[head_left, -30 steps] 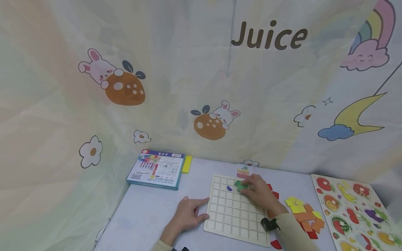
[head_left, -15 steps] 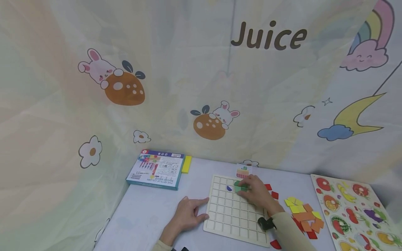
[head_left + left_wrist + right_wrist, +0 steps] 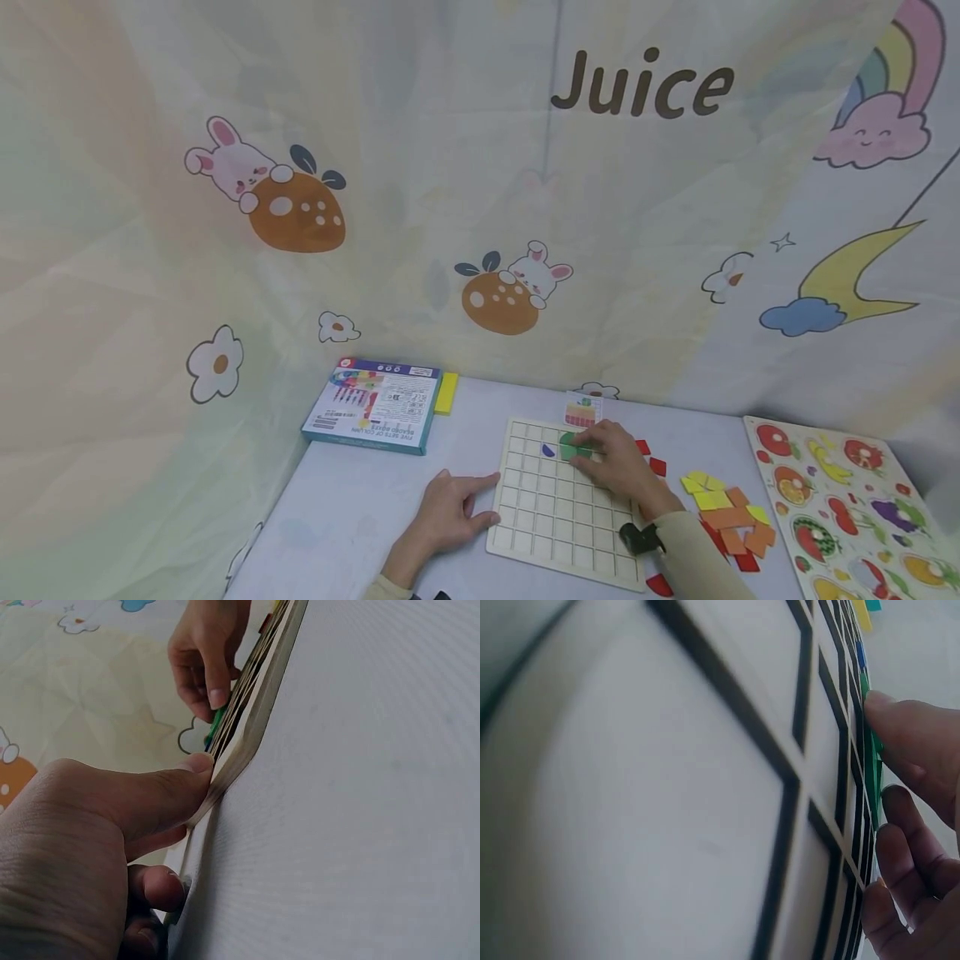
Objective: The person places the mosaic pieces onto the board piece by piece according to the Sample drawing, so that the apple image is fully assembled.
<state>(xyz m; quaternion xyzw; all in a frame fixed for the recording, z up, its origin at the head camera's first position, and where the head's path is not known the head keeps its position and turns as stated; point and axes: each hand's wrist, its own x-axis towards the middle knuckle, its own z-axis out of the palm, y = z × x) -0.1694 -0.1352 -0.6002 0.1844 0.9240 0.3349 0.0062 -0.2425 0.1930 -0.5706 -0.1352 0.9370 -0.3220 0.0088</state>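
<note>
A pale gridded board (image 3: 540, 517) lies on the table in the head view. My left hand (image 3: 448, 510) has its thumb and index finger spread against the board's left edge; its other fingers are folded in the left wrist view. Near the board's far side, my right hand (image 3: 621, 465) holds a small flat green piece (image 3: 570, 452) between thumb and fingers, down at the grid. Another green piece (image 3: 566, 438) lies just beyond it, and a blue half-round piece (image 3: 548, 450) sits to the left. The right fingers partly cover the green pieces.
A small picture card (image 3: 582, 410) is behind the board. To the right are red pieces (image 3: 657, 467), orange pieces (image 3: 727, 517), yellow pieces (image 3: 711, 500) and a fruit picture board (image 3: 817, 475). A flat box (image 3: 378, 408) and a yellow item (image 3: 446, 393) lie back left.
The green piece under my right fingers has turned and now lies squarer with the grid beside the other green one. My left hand keeps its place at the board's edge.
</note>
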